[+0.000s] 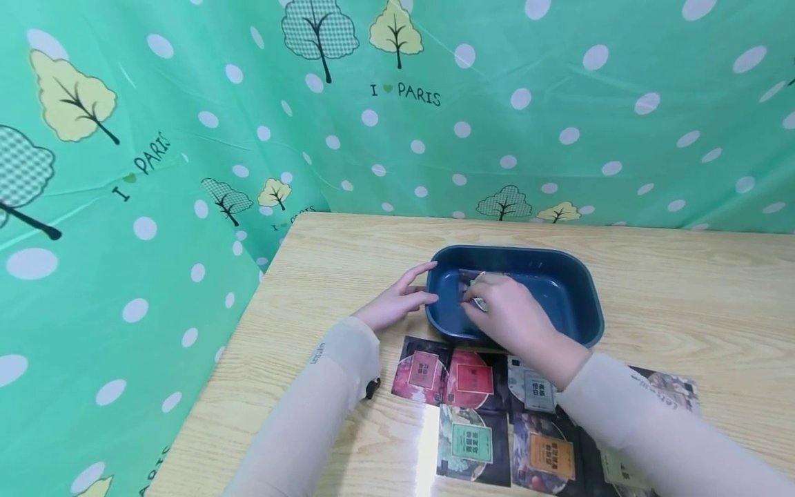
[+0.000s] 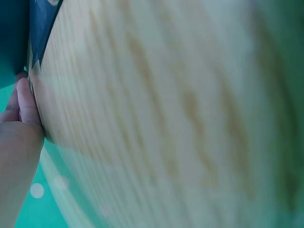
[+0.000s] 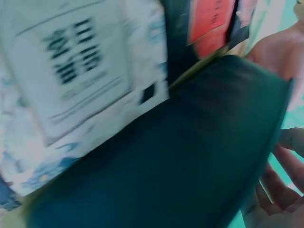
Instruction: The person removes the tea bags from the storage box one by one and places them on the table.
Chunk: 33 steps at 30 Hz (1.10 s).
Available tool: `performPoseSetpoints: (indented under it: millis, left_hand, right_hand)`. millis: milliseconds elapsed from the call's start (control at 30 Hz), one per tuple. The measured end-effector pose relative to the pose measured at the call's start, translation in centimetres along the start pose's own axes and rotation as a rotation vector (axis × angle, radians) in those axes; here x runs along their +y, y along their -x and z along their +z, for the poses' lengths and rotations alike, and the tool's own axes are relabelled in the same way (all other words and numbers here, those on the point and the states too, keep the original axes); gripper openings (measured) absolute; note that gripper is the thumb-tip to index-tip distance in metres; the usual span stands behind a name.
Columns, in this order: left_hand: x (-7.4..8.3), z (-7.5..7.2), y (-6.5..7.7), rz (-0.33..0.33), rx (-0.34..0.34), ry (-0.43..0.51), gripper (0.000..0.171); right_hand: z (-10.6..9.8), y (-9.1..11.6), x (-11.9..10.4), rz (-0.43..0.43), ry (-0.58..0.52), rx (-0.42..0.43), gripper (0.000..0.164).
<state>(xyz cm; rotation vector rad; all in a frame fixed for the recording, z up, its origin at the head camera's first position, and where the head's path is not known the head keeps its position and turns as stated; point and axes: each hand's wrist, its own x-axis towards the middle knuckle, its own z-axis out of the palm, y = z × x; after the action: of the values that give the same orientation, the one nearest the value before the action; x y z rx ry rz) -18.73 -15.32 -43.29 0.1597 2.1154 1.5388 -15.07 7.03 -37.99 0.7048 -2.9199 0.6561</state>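
Note:
A dark blue rectangular basin (image 1: 577,290) sits on the table. My left hand (image 1: 394,304) is at its left rim, fingers spread and nearly straight, fingertips right at the edge. Reaching over the near rim, my right hand (image 1: 512,314) pinches a small flat packet (image 1: 464,281) inside the basin; the hand covers most of it. In front of the basin lie flat dark packets with coloured labels: a pink one (image 1: 422,371), a red one (image 1: 474,379), a pale grey-blue one (image 1: 535,390), a green one (image 1: 473,445) and an orange one (image 1: 549,455).
Under my right forearm lie a packet with a pale green label (image 1: 621,469) and another packet (image 1: 673,386), both partly covered. The wooden table (image 1: 695,297) ends at a green printed curtain (image 1: 559,103) behind and on the left.

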Motion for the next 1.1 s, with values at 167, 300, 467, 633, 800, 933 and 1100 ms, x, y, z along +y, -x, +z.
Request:
performPoseSetpoints:
  millis: [167, 300, 467, 633, 800, 933, 1100]
  left_hand:
    - [-0.1, 0.0, -0.1, -0.009, 0.002, 0.009, 0.062]
    - [-0.1, 0.1, -0.2, -0.01, 0.006, 0.013, 0.062]
    - [-0.2, 0.1, -0.4, -0.006, 0.011, 0.02, 0.063]
    - [-0.1, 0.2, -0.3, -0.01, 0.013, 0.031, 0.064]
    - [-0.1, 0.2, -0.3, -0.014, 0.017, 0.033, 0.063]
    - [-0.1, 0.1, -0.3, -0.01, 0.018, 0.041, 0.063]
    - [0.0, 0.2, -0.3, -0.007, 0.021, 0.039, 0.063]
  right_hand:
    - [0.2, -0.2, 1.3, 0.013, -0.003, -0.006, 0.025]
    - [0.4, -0.5, 2.0, 0.023, 0.002, -0.031, 0.033]
    - [0.7, -0.8, 2.9, 0.082, 0.004, -0.09, 0.044]
    - [1.1, -0.8, 3.8, 0.132, 0.005, -0.131, 0.049]
    - [1.2, -0.8, 4.7, 0.122, 0.008, -0.136, 0.051]
    - [1.4, -0.9, 5.5, 0.116, -0.002, -0.15, 0.053]
    - [1.8, -1.0, 6.3, 0.118, -0.014, -0.175, 0.057]
